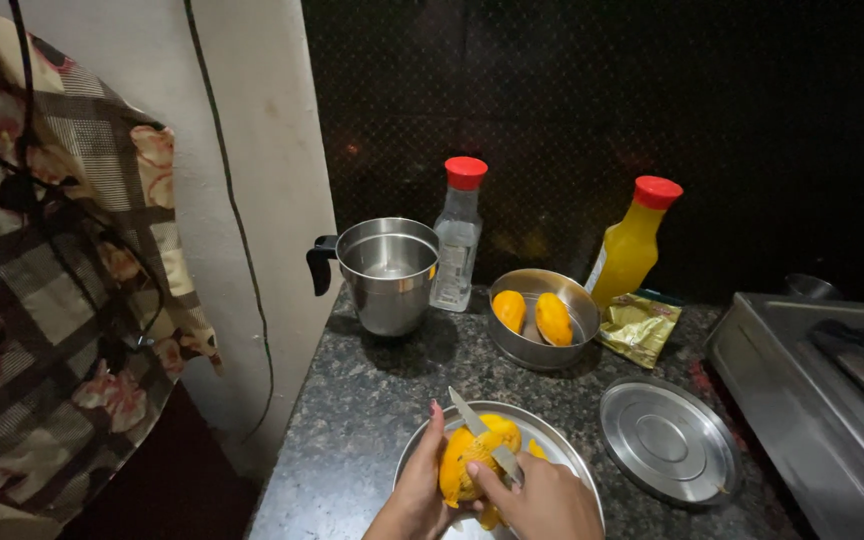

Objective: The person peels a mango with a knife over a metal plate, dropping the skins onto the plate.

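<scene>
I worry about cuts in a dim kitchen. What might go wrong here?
The knife blade lies across the mango close to the left hand cradling it, so a slip could nick the fingers. The right hand works over a steel plate near the counter edge, which might slide.

A peeled orange mango sits upright at the near edge of the scene, over a round steel plate. A steel knife lies slanted across its top, blade tip pointing far-left, edge touching the flesh.
</scene>
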